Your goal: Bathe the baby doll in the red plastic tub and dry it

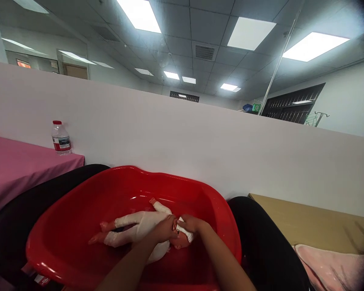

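A baby doll (151,222) in white clothing lies on its back in a red tub (69,234), its head to the right and bare feet to the left. Across the upper chest and neck rests my left hand (166,228), fingers closed about the doll near its chin. My right hand (191,223) is at the doll's head, gripping a small white cloth (185,231) that lies across the forehead. The fingers cover part of the doll's face.
My black-clad legs (262,238) flank the tub. On the left, a bottle with a red cap (61,139) stands on a pink-covered surface (24,163). To the right are a tan surface (315,222) and a pink cloth (330,264). A white partition (157,133) rises behind.
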### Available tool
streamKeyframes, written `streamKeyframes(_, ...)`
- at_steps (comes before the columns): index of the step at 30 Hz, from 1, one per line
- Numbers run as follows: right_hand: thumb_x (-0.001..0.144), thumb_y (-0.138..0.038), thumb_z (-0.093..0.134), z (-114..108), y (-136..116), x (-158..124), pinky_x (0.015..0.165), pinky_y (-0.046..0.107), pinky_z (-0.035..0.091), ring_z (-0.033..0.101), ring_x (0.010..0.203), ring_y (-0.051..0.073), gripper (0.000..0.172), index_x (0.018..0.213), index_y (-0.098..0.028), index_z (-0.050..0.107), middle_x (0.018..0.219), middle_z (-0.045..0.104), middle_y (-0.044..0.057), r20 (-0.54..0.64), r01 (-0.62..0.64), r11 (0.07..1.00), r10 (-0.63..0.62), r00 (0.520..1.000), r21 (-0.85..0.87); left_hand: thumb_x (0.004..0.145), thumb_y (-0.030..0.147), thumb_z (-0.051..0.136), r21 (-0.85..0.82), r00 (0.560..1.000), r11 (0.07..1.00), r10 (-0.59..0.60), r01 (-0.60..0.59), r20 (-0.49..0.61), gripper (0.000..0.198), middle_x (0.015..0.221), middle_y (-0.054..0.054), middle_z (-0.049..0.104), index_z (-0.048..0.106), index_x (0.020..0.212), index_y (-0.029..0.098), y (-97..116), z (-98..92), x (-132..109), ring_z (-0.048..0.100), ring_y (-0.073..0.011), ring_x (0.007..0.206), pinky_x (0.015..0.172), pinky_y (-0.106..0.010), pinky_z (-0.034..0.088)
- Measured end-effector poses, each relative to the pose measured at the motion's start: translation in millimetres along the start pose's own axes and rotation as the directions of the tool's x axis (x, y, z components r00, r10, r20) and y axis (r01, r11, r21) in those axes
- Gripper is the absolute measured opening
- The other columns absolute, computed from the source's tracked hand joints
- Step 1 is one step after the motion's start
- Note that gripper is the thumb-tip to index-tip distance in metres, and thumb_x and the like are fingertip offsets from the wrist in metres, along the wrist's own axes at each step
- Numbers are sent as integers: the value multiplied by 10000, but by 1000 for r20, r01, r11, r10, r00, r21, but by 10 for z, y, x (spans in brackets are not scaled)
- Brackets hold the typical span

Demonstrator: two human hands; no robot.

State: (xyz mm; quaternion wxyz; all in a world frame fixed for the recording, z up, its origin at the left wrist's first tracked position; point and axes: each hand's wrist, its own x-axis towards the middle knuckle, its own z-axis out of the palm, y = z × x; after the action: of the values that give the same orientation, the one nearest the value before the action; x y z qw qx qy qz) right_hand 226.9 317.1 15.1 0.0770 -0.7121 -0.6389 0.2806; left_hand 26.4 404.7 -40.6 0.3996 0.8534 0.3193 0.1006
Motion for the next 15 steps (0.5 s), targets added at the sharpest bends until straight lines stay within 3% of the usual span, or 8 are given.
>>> streamKeyframes(5, 1215, -556, 559, 73, -88, 58, 1107, 450, 594, 812, 1324, 404, 588, 1529, -117, 793, 1527, 817, 267, -6, 55, 990, -56, 998, -128, 616, 355, 878, 4, 1000, 1000, 6, -6, 11, 681, 1353, -134, 741, 618, 1241, 283, -38, 76, 100, 706, -421, 1262, 1044, -469, 532)
streamKeyframes(9, 1194, -513, 624, 98, -80, 98, 1145, 438, 589, 812, 1351, 385, 506, 1491, -162, 837, 1540, 828, 225, -29, -2, 999, 1, 1000, -33, 575, 303, 826, -23, 1000, 1000, 5, -5, 5, 677, 1351, -118, 760, 611, 1217, 282, -42, 106, 135, 698, -423, 1247, 1041, -479, 538)
streamKeyframes(11, 1197, -517, 609, 104, -49, 110, 1114, 432, 610, 836, 1281, 363, 473, 1393, -187, 885, 1452, 872, 196, -44, -37, 999, 38, 998, 19, 592, 331, 823, 3, 1000, 1000, -2, 2, 3, 644, 1325, -108, 760, 617, 1201, 278, -15, 96, 124, 689, -416, 1215, 1031, -482, 533)
streamKeyframes(15, 1223, -595, 503, 110, 26, 122, 1013, 467, 663, 865, 1115, 357, 587, 1267, -183, 919, 1218, 915, 189, -96, -109, 988, 120, 988, 111, 627, 399, 833, 28, 999, 1000, -11, 10, 32, 699, 1303, -112, 752, 639, 1283, 253, 67, 56, 82, 684, -402, 1205, 1035, -476, 532)
